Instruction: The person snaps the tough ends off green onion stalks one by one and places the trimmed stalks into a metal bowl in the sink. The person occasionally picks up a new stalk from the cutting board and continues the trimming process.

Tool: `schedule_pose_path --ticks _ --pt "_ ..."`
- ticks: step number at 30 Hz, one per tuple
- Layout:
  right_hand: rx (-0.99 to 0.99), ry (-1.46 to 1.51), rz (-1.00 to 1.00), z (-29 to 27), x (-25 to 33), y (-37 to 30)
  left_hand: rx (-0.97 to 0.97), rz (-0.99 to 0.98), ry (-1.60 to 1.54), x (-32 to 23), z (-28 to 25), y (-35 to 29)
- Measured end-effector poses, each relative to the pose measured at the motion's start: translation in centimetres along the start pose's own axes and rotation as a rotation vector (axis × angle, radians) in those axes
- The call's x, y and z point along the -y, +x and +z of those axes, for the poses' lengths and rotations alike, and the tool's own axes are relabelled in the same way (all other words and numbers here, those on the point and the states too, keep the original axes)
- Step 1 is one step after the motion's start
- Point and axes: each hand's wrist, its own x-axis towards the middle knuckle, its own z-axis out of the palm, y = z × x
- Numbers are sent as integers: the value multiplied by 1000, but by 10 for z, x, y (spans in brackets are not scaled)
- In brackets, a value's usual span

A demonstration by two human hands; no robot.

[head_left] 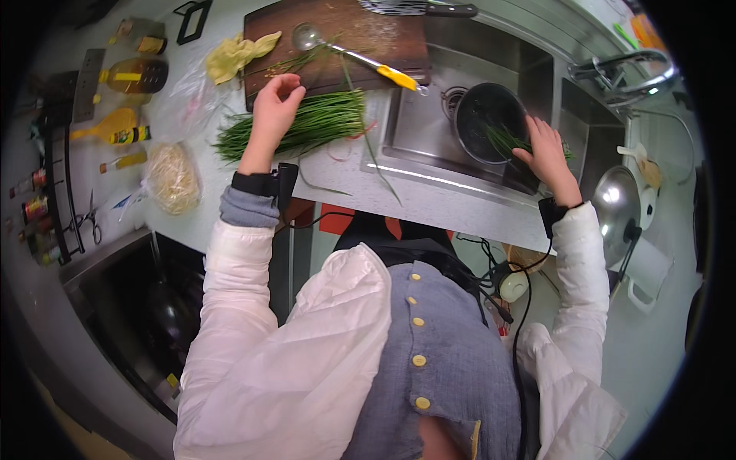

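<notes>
A thick bundle of green chives (322, 123), with a red tie by its right end, lies on the counter at the front edge of the wooden cutting board (376, 38). My left hand (276, 111) hovers over the bundle's left part, its fingers curled and thumb apart, with nothing visible between them. In the sink (422, 126) rests a dark round bowl (483, 107). At its right rim, my right hand (546, 149) is closed over a few loose chives (504, 139), which stick out on both sides of it.
On the board lie a ladle (307, 37) with a yellow handle and a knife (451, 10). A yellow cloth (234, 57) touches its left edge. Bottles (136, 75) and a bag of noodle-like strands (173, 178) stand at left. The faucet (629, 73) and a pot lid (616, 201) are at right.
</notes>
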Motion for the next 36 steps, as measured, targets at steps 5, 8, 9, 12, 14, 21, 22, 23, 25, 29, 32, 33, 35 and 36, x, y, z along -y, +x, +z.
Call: schedule_pose_path --ticks 5,8,9,12,14,21,22,23,25,29,32,33,35,36 --pt "-61 442 -189 -27 91 20 59 16 334 9 23 -4" --pt "156 683 -179 -17 166 37 29 -36 460 -4 44 22" --pt "200 726 -216 -13 188 37 6 -40 509 -9 51 31" --pt "253 681 -98 2 243 40 213 -76 733 -18 69 46" --pt "256 610 -28 12 266 39 234 -52 668 -16 70 46" --pt "206 866 -73 1 266 32 404 351 467 -45 -23 75" --pt "190 882 -41 -2 264 34 372 425 597 -54 -39 80" --pt "140 882 -48 -4 265 38 308 585 694 -63 -52 83" --pt "36 883 -66 -7 266 47 285 565 964 -71 -64 85" --pt "-99 786 7 3 271 68 106 552 1240 -56 -53 65" --pt "-132 728 22 14 273 76 73 702 917 -36 -40 37" --pt "-161 732 -12 18 275 77 145 725 764 -30 -37 27" --pt "-189 722 -45 26 280 83 233 676 630 -21 -32 4" --pt "-221 679 -60 30 282 85 239 626 603 -17 -31 -5"
